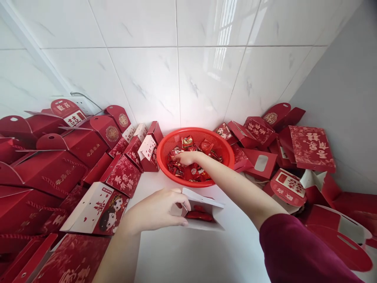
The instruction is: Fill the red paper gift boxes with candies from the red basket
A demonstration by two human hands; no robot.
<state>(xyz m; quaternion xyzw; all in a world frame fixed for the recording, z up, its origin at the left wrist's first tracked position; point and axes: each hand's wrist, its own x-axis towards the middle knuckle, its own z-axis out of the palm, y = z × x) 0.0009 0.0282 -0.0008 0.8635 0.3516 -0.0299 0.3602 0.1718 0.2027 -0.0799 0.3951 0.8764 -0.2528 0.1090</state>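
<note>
In the head view my left hand (165, 208) grips the near-left edge of an open paper gift box (218, 226) between thumb and fingers. The box is pale inside, tilted with its mouth toward me, and holds red packets (200, 215). Beyond it stands a round red plastic basket (196, 183) filled with candies (194, 171) in red and gold wrappers. My right hand (187, 158) reaches down into the basket from the right, fingers drawn together among the candies. Its fingertips are partly hidden, so what they hold cannot be made out.
Red gift boxes (73, 173) with rope handles crowd the left side, with smaller boxes (149, 151) beside the basket. More red boxes (312, 147) are piled at right, several with open flaps. A tiled wall (147, 86) rises behind the white tabletop (188, 259).
</note>
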